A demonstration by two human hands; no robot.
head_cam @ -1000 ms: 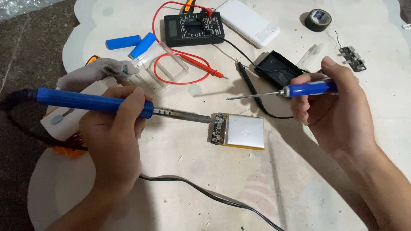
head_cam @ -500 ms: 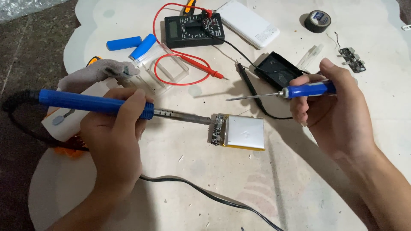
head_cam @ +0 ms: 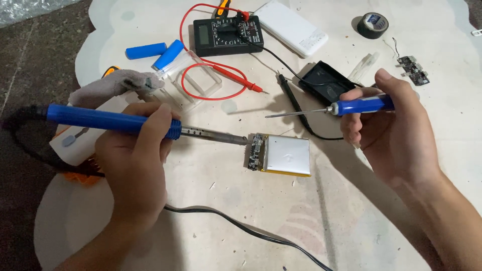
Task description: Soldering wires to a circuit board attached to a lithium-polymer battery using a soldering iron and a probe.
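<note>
Left hand (head_cam: 133, 160) is wrapped around the blue handle of a soldering iron (head_cam: 115, 121), fist closed, with the metal barrel pointing toward 3 o'clock and the tip right at the small circuit board (head_cam: 254, 152) on the left edge of a flat silver pouch battery (head_cam: 287, 155). Right hand (head_cam: 396, 133) is pinching a blue-handled screwdriver (head_cam: 351, 107) between thumb and fingers, shaft aimed toward 9 o'clock and hanging above the table, not touching anything.

The battery sits flat on the white mat (head_cam: 261, 221), dead centre, at about 3 o'clock from the left hand. That kind of cell looks light and soft-skinned to me, so I'd say easy to dent or puncture, so grab it by the flat sides or edges, never poke it. The little board end looks stiffer but fragile at the joints. The iron should only be held on the blue grip, since the barrel is likely hot.

Up at 12 o'clock there's a black multimeter (head_cam: 227, 34) with a red lead (head_cam: 211, 95), and a white power bank (head_cam: 291, 27) beside it.
</note>
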